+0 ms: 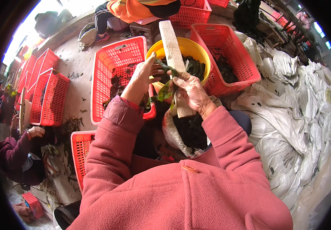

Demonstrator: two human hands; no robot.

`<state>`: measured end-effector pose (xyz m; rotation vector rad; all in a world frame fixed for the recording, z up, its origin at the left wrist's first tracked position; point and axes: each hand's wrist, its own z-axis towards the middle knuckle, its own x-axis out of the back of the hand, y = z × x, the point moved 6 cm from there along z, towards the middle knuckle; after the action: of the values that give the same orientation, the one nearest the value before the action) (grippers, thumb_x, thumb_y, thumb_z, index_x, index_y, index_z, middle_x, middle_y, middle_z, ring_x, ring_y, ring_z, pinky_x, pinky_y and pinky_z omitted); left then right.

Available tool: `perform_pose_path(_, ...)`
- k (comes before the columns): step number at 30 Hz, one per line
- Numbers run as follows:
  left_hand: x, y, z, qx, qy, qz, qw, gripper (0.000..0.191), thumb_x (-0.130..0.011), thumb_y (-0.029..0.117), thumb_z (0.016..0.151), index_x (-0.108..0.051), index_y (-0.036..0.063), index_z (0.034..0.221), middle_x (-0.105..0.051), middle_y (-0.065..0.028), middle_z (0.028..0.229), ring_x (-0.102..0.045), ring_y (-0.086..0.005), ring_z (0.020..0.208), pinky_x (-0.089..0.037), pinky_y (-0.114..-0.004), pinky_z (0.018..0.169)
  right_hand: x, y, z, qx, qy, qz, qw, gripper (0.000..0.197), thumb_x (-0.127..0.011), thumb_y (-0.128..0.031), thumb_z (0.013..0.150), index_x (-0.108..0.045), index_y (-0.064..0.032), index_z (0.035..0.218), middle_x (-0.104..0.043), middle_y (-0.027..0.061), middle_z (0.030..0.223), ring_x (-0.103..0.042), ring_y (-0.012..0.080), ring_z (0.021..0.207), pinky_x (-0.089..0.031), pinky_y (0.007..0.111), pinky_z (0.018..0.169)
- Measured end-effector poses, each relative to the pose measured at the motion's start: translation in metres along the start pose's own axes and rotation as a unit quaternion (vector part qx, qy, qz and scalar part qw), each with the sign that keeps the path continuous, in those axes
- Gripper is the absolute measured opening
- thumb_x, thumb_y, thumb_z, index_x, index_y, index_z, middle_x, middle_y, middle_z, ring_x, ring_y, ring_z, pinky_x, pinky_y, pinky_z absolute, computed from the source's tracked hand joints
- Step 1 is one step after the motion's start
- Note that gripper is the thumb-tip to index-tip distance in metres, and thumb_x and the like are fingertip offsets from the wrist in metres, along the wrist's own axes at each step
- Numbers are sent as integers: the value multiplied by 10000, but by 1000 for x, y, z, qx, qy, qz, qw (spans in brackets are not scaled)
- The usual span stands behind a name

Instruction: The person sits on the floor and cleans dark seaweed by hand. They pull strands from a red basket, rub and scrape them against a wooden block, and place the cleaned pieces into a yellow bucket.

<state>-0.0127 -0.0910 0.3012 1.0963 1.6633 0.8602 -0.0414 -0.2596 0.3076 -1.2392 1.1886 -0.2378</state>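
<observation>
A wooden board (172,49) lies across a yellow bucket (195,44) that holds dark green seaweed. Above the bucket's near left rim is my left hand (145,73), its fingers apart at one end of a green seaweed strip (164,92); whether they grip it I cannot tell. My right hand (190,89) pinches the strip between thumb and fingers over the near part of the board. Below the board, an open white sack (171,129) contains more dark seaweed. Red plastic baskets with seaweed stand left (96,86) and right (231,31) of the bucket.
White woven sacks (280,115) are heaped along the right. Another red basket (80,155) stands by my left arm. Stacked red baskets (50,97) and a person in a purple top (15,155) are at the left. A person in an orange vest (131,11) sits beyond the bucket.
</observation>
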Motion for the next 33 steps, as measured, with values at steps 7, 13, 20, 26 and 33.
perform_pose_path(7, -42, 1, -25, -83, -202, 212, 953, 386, -533, 369, 978, -660, 7, 1026, -636, -38, 798, -604, -135, 747, -456, -285, 634, 3, -22, 4, 26, 0, -76, 997, 412, -550, -84, 967, -478, -92, 1372, -683, 54, 873, -673, 115, 698, -464, 188, 489)
perform_pose_path(13, -39, 6, -18, -156, -172, 85, 969, 238, -526, 207, 988, -642, -1, 991, -666, -59, 905, -631, -147, 797, -505, -307, 706, 5, -10, 1, -13, 2, -158, 987, 446, -622, -63, 925, -495, -40, 1352, -695, 72, 818, -668, 113, 628, -467, 191, 456)
perform_pose_path(20, 4, 4, 11, -24, -28, -136, 990, 135, -569, 185, 963, -607, 57, 970, -626, -36, 828, -597, -148, 740, -492, -316, 719, 18, -10, -2, -3, 59, -259, 964, 235, -652, -111, 930, -670, 8, 1133, -704, 41, 831, -639, 71, 656, -430, 181, 497)
perform_pose_path(26, -22, 11, -9, -93, -115, 132, 980, 77, -665, 84, 876, -645, 50, 943, -628, 24, 818, -585, -68, 733, -477, -231, 671, 18, -41, -5, 165, 148, -278, 935, 126, -661, -181, 946, -654, -59, 977, -665, -25, 806, -609, 31, 704, -449, 187, 574)
perform_pose_path(33, -56, 3, -25, -255, -163, 498, 812, 214, -618, 105, 769, -631, -47, 919, -599, -105, 693, -561, -127, 666, -482, -330, 650, 17, -41, 10, 290, 135, -302, 898, 109, -651, -106, 944, -652, -24, 1015, -662, -10, 876, -583, 48, 777, -492, 210, 732)
